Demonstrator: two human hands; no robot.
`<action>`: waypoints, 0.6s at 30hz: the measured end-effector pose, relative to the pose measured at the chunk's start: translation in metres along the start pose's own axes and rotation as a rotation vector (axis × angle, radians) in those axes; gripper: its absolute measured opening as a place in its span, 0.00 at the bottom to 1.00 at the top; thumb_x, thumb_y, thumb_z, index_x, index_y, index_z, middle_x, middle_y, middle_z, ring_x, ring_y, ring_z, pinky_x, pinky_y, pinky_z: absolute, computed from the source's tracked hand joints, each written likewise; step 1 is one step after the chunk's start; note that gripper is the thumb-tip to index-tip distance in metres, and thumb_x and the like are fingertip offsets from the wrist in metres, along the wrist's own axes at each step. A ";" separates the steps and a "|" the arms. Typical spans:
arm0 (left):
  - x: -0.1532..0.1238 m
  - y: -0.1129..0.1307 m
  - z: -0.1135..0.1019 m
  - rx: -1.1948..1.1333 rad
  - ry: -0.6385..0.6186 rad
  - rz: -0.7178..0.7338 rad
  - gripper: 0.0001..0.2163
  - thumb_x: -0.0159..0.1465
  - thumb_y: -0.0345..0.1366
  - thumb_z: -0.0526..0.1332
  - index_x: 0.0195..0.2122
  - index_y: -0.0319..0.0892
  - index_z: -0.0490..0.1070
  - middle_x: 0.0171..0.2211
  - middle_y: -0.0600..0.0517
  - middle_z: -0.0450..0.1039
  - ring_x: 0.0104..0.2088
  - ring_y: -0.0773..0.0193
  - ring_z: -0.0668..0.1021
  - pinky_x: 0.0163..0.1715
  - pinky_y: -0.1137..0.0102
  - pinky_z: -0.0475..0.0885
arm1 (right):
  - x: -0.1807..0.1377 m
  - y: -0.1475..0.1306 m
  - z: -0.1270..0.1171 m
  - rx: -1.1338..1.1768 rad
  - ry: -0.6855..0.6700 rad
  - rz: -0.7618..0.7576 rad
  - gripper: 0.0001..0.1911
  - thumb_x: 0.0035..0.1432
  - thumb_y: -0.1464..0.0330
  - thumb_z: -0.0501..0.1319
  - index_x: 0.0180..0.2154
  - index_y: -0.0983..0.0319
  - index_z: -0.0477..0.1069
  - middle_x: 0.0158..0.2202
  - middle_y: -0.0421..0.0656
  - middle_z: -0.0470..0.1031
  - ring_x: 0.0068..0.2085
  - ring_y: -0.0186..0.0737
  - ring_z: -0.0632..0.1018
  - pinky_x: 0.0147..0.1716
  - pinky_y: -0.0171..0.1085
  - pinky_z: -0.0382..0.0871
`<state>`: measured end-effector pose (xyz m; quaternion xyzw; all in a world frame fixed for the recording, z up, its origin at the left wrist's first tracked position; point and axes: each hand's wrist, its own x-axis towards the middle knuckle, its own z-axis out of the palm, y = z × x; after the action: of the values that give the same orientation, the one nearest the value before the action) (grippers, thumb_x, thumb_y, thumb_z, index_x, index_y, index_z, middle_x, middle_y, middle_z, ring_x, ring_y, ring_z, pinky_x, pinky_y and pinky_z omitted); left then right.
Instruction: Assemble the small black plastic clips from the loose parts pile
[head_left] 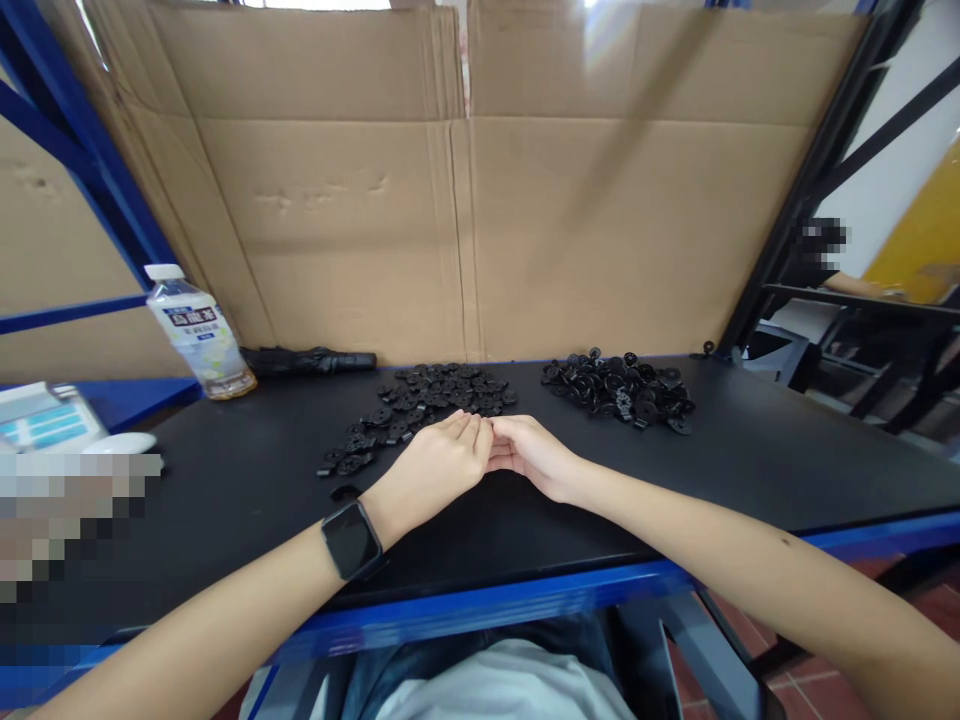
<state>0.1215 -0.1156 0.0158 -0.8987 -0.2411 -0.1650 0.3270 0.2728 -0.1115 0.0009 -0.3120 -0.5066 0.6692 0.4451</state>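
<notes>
At your left, a clear plastic bottle with a white cap stands on the black worktop, its contents hard to make out. Beyond your curled left hand lies a heap of small round black plastic parts; your right hand meets the left, fingertips hidden, so I cannot tell what either grasps. Farther right sits a second black heap, before brown cardboard.

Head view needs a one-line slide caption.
A person's left hand and right hand meet over a black tabletop, before two piles of small black disc-like parts.
</notes>
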 end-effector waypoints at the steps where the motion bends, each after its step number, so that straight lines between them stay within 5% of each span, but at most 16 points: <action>1: 0.000 0.000 0.000 0.006 0.005 0.004 0.12 0.61 0.20 0.45 0.40 0.29 0.66 0.39 0.35 0.74 0.41 0.55 0.78 0.44 0.61 0.72 | 0.000 0.000 0.001 0.002 0.003 -0.003 0.07 0.50 0.69 0.55 0.25 0.64 0.69 0.24 0.42 0.74 0.28 0.35 0.75 0.36 0.39 0.70; 5: 0.002 0.000 -0.005 0.023 0.022 0.010 0.10 0.60 0.20 0.47 0.37 0.31 0.67 0.35 0.38 0.75 0.38 0.56 0.78 0.43 0.63 0.71 | -0.002 0.001 0.004 -0.023 0.013 -0.026 0.06 0.49 0.70 0.55 0.24 0.64 0.69 0.23 0.41 0.72 0.27 0.34 0.73 0.34 0.37 0.70; 10: 0.000 -0.010 -0.012 -0.043 0.016 -0.176 0.06 0.62 0.27 0.51 0.33 0.35 0.67 0.24 0.49 0.73 0.24 0.60 0.77 0.23 0.71 0.69 | -0.004 0.001 0.008 -0.098 0.031 -0.014 0.08 0.41 0.78 0.55 0.27 0.65 0.69 0.24 0.42 0.73 0.27 0.35 0.75 0.29 0.35 0.69; 15: -0.003 -0.018 -0.007 -0.091 0.042 -0.283 0.08 0.63 0.30 0.50 0.39 0.37 0.68 0.26 0.50 0.75 0.26 0.61 0.78 0.23 0.73 0.65 | -0.004 -0.006 0.002 0.036 -0.164 0.094 0.14 0.53 0.67 0.51 0.31 0.67 0.72 0.32 0.48 0.76 0.29 0.38 0.77 0.32 0.37 0.70; 18: -0.001 -0.019 -0.007 -0.177 0.025 -0.366 0.10 0.64 0.30 0.50 0.41 0.37 0.69 0.28 0.50 0.76 0.27 0.63 0.78 0.25 0.73 0.66 | -0.002 -0.009 -0.002 0.048 -0.172 0.157 0.14 0.56 0.66 0.53 0.32 0.68 0.73 0.34 0.49 0.77 0.30 0.36 0.77 0.34 0.36 0.70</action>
<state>0.1095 -0.1075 0.0299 -0.8631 -0.3808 -0.2532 0.2144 0.2774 -0.1115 0.0092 -0.2815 -0.5007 0.7383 0.3536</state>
